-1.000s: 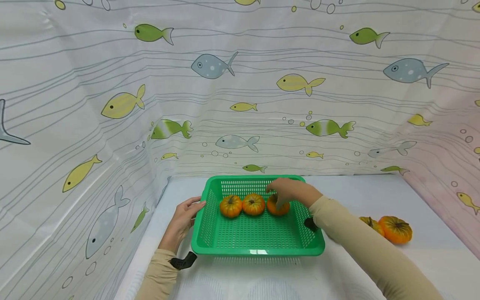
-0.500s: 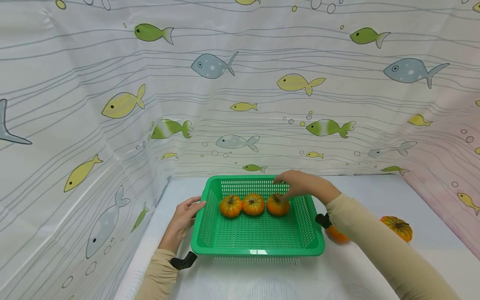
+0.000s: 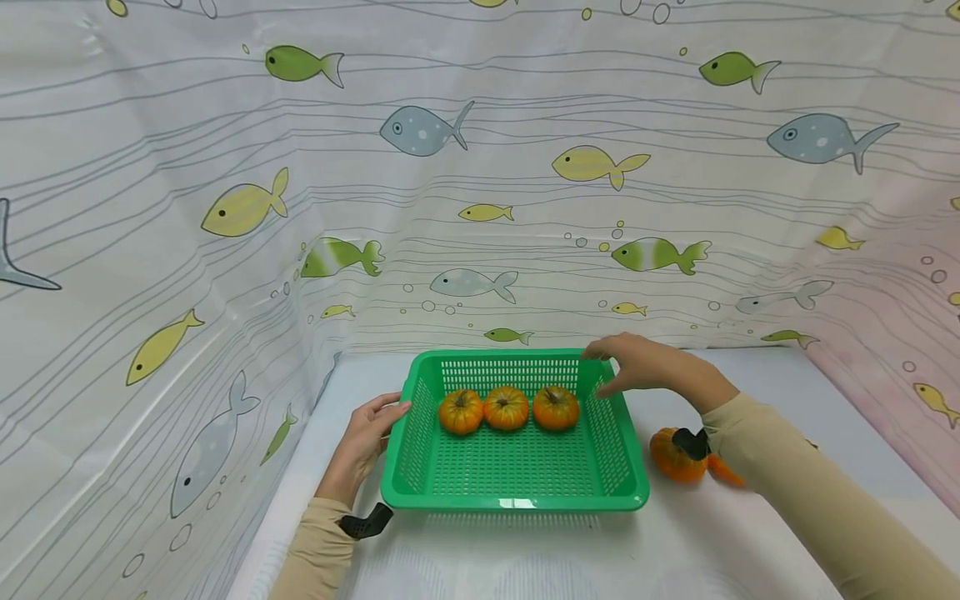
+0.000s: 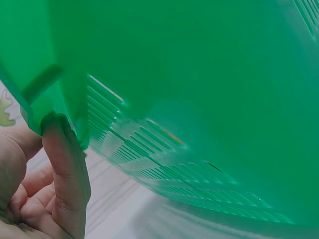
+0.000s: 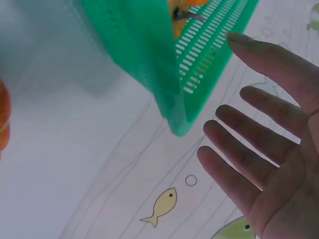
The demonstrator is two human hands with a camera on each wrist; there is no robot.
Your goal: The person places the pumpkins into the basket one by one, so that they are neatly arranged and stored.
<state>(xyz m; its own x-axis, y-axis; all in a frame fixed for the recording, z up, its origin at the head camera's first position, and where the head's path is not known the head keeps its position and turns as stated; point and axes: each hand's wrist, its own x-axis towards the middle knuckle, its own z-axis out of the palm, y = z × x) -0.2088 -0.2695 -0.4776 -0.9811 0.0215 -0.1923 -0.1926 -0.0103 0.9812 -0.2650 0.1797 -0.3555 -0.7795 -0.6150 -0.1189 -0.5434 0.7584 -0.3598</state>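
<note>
A green plastic basket [image 3: 517,502] with slotted walls stands on the white surface. Along its back wall sit three small orange pumpkins: a left one [image 3: 461,412], a middle one [image 3: 506,408] and a right one [image 3: 556,408]. My left hand [image 3: 369,435] grips the basket's left rim; in the left wrist view its fingers [image 4: 65,164] curl against the rim's edge. Over the basket's back right corner hovers my right hand [image 3: 648,364], holding nothing. The right wrist view shows that hand [image 5: 269,149] with fingers spread, apart from the basket.
Right of the basket lies another pumpkin [image 3: 677,457], with an orange one [image 3: 724,472] beside it, partly hidden by the right sleeve [image 3: 810,483]. A fish-patterned curtain [image 3: 525,250] surrounds the work surface at the back and sides.
My right hand has let go of the right pumpkin in the basket and drawn back to the right, up over the basket's corner. The left hand has stayed on the rim.
</note>
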